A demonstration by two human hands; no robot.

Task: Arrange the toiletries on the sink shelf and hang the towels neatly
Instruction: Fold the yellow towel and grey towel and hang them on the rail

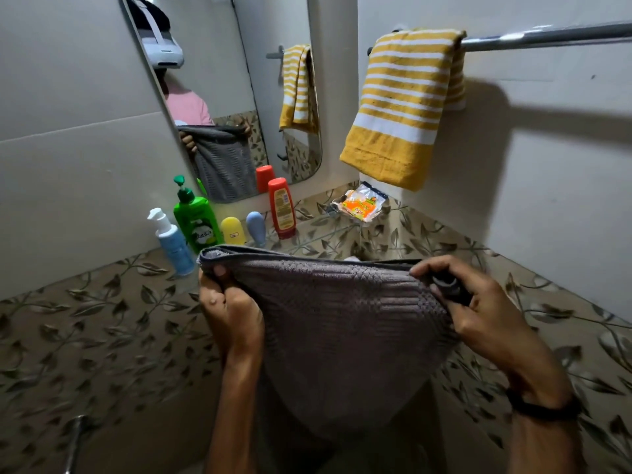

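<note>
A grey textured towel hangs folded in front of me. My left hand grips its left top corner and my right hand grips its right top corner. A yellow and white striped towel is draped over the chrome towel bar at the upper right. On the glass shelf under the mirror stand a white pump bottle, a green pump bottle, a small yellow bottle, a small blue bottle and a red bottle. The sink is hidden behind the grey towel.
A wall mirror reflects a person holding the towel. A clear packet with orange contents lies in the shelf's right corner. Leaf-patterned tiles cover the lower walls. A metal tap handle shows at the lower left.
</note>
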